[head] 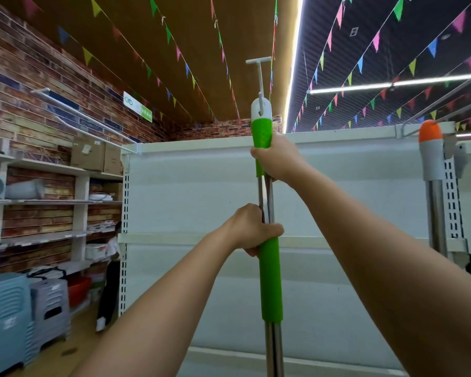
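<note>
Holding the green pole straight up in the middle, the right hand is gripping high and the left hand lower. Its white tip is meeting the hook above, so hanging it is looking almost done.

You face a white shelving unit, and on your left a brick-pattern wall carries pale shelves holding cardboard boxes and plastic tubs. Overhead, strings of coloured pennants cross a brown ceiling (dark slats on the right side), lit by a bright light strip. Grey plastic stools stand stacked on the brown floor at lower left.
</note>
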`<state>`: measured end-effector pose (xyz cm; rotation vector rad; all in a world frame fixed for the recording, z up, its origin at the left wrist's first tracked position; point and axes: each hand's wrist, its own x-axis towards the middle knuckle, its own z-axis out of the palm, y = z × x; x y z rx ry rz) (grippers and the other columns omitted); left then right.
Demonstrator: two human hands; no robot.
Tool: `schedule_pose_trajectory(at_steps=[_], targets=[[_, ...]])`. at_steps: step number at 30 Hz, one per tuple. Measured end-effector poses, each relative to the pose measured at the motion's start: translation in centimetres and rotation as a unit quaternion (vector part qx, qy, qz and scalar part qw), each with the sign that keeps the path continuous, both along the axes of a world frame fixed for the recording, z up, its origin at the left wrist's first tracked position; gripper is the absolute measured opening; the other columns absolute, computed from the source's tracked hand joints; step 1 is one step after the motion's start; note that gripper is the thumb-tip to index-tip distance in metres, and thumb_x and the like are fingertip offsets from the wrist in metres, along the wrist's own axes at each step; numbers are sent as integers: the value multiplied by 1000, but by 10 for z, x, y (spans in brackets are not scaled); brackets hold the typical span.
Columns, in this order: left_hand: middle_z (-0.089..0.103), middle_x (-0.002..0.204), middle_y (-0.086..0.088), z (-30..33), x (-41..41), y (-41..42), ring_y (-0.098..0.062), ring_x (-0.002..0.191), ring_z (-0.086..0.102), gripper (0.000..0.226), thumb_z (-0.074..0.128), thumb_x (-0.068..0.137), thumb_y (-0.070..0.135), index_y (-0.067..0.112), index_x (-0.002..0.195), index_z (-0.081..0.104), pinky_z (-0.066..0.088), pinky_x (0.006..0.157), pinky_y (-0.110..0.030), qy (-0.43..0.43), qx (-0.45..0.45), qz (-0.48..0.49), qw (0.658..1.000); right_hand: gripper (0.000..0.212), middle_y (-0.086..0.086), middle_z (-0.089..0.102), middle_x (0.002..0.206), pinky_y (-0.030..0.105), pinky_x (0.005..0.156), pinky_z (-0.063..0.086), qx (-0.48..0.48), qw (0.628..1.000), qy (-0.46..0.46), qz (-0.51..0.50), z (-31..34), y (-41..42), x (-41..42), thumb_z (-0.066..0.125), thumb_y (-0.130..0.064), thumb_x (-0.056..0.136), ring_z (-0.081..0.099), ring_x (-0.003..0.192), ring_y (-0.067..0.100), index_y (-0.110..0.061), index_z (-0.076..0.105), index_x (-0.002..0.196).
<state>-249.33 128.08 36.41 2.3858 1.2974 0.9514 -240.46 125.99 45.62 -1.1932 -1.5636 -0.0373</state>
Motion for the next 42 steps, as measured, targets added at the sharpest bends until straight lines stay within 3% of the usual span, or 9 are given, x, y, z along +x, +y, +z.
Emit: schedule_pose_trajectory(at_steps=[8, 15, 18, 23, 30, 34, 38, 40, 42], targets=[[66, 80, -12, -7, 14, 39, -27, 67, 70, 29, 58, 84, 33, 5, 86, 54, 61, 62, -31, 5, -34, -1, 999, 32, 12, 50, 96, 28, 55, 48, -67, 997, 38, 13, -7, 38, 14, 50, -23, 93, 53, 80, 24, -2, 44, 117], [63, 76, -9, -9, 26, 83, -23, 60, 66, 27, 55, 85, 34, 7, 82, 52, 59, 61, -30, 15, -46, 8, 999, 37, 13, 49, 99, 27, 52, 47, -80, 996, 36, 2, -11, 85, 25, 49, -26, 94, 53, 81, 24, -2, 42, 121], [62, 74, -8, -10, 32, 102, -22, 57, 65, 26, 54, 85, 33, 8, 80, 51, 58, 60, -29, 18, -49, 9, 999, 43, 15, 52, 106, 31, 60, 51, -81, 996, 37, -2, -13, 107, 32, 49, -29, 94, 53, 85, 23, -4, 38, 127], [63, 76, -10, -11, 43, 134, -25, 64, 67, 27, 53, 85, 33, 6, 82, 53, 60, 69, -33, 21, -70, 13, 997, 67, 22, 50, 131, 45, 94, 49, -97, 994, 26, -37, -15, 134, 37, 50, -31, 93, 55, 109, 31, -4, 15, 145], [63, 76, -10, -14, 54, 159, -23, 59, 63, 28, 56, 85, 31, 4, 87, 54, 59, 68, -35, 4, -58, 25, 998, 57, 16, 47, 137, 42, 102, 42, -94, 994, -34, -45, -17, 158, 50, 42, -30, 97, 51, 120, 32, -11, 19, 145], [62, 81, -10, -20, 58, 159, -24, 64, 62, 24, 57, 85, 33, 10, 83, 52, 58, 67, -36, -18, -39, 35, 998, 73, 16, 51, 131, 39, 87, 47, -82, 996, 10, -36, -24, 158, 50, 46, -33, 95, 55, 109, 30, -10, 2, 149], [65, 99, -14, -33, 62, 147, -32, 87, 65, 39, 50, 86, 47, 11, 96, 58, 52, 71, -36, 2, 11, 104, 994, 59, 21, 54, 128, 39, 85, 43, -83, 993, -39, -74, -52, 146, 50, 43, -35, 96, 54, 111, 34, 0, 25, 140], [66, 105, -13, -44, 63, 137, -33, 95, 63, 46, 45, 89, 51, 11, 105, 60, 46, 70, -32, 50, 35, 147, 987, 43, 20, 57, 118, 37, 77, 40, -83, 993, -41, -76, -76, 134, 53, 42, -32, 97, 55, 103, 31, 0, 37, 126], [67, 108, -13, -54, 62, 119, -33, 100, 62, 43, 44, 90, 48, 11, 107, 61, 43, 71, -32, 94, 57, 166, 980, 39, 19, 61, 114, 38, 81, 41, -88, 993, -24, -81, -105, 119, 57, 41, -31, 96, 56, 107, 34, -2, 44, 121]])
